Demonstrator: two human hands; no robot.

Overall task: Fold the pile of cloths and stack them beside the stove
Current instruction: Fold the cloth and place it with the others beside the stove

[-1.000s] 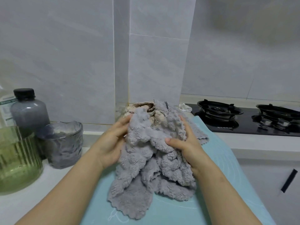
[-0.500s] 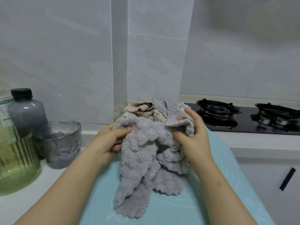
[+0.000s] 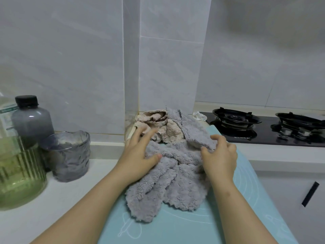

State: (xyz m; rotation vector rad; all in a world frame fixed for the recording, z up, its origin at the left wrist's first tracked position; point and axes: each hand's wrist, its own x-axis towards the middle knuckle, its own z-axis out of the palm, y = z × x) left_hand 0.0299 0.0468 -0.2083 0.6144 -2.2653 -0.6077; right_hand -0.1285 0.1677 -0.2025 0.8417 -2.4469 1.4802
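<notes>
A crumpled grey fleece cloth (image 3: 168, 185) lies on a light blue mat (image 3: 193, 226) in front of me. Behind it, in the wall corner, sits a pile with a beige cloth (image 3: 158, 124) and another grey cloth (image 3: 195, 132). My left hand (image 3: 140, 154) rests flat on the left upper part of the near grey cloth, fingers spread, thumb against the fabric. My right hand (image 3: 219, 155) hovers at the cloth's right upper part with fingers loosely bent; a grey corner lies between its thumb and fingers, and a firm pinch cannot be made out.
A black gas stove (image 3: 263, 127) with two burners stands at the right. A small white scrap (image 3: 199, 116) lies at its left corner. On the left counter stand a grey bottle (image 3: 31, 120), a grey textured cup (image 3: 68, 155) and a green ribbed jar (image 3: 19, 175).
The grey cloth, held up bunched between both hands before, now lies lower on the mat. Both hands have loosened and spread over its upper edge.
</notes>
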